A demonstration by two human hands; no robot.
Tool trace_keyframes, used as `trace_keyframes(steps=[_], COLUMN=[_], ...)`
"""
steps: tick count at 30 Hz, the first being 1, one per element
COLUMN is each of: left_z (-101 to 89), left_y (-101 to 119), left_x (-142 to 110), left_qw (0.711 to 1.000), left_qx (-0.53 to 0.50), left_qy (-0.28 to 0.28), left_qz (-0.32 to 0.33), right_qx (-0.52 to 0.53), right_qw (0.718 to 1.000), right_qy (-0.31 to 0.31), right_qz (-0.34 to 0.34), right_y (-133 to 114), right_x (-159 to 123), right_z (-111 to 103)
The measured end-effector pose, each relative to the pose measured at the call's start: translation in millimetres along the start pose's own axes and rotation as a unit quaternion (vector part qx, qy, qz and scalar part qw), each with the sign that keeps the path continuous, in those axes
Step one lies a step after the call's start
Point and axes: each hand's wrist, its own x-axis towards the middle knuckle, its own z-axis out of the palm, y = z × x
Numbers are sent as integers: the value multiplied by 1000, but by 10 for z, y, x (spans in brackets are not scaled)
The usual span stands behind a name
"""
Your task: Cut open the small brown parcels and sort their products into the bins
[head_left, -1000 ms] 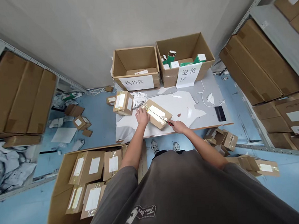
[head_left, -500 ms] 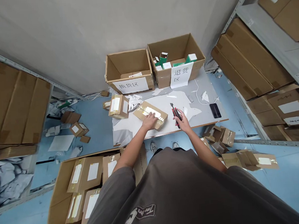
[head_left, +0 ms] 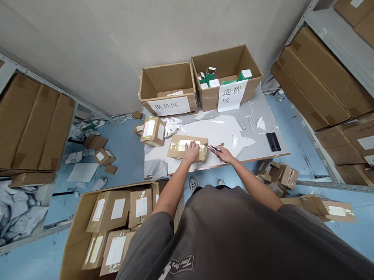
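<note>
A flat taped cardboard parcel (head_left: 181, 146) with a white label lies on the white table (head_left: 225, 131) near its front edge. My left hand (head_left: 191, 151) presses down on the parcel's right part, fingers spread flat. My right hand (head_left: 224, 154) is closed round a red and black box cutter (head_left: 212, 148), whose tip meets the parcel's right end.
Two open labelled cartons (head_left: 168, 86) (head_left: 229, 73) stand at the table's back, the right one holding green and white packs. Another parcel (head_left: 153, 129), paper scraps, a cable and a black phone (head_left: 273, 141) lie on the table. A big carton of parcels (head_left: 116, 221) sits at floor left; shelves flank both sides.
The parcel has been turned to lie level with the table edge. My right hand, which had lifted the cutter away, has brought its tip back to the parcel's right end.
</note>
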Motion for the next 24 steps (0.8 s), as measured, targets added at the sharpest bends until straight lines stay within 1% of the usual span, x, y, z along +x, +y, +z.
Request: trace_keyframes(steps=[2,4,6,8,12,16,21,24], left_z=[20,34,38,32,2,-28,-18,21], left_y=[-16,-34,-46,-51,-49,-68,-84,-52], left_x=[-7,-16,-27,-39,-53,-36,-21,-63], left_qw=[1000,1000,1000,1000,1000,1000,1000,1000], left_qx=[-8,-16,-18,-14,-10,0,3,-6], left_qy=[1,4,10,13,13,10,6,19], left_qz=[1,6,12,15,16,16,13,1], right_qx=[-70,-115,-139,-143,-88,-11,54,100], right_qw=[997,993,988,987,989,993,989,988], right_qy=[-22,-40,-58,-77,-113,-111,-130,-109], right_qz=[4,-4,-14,-12,24,50,48,40], right_y=[-12,-54,-112,-158,-145,-6,217,327], right_x=[34,69,107,145,175,116,-3,-33], right_z=[-12,-48,-97,-147,-188,-106,18,-7])
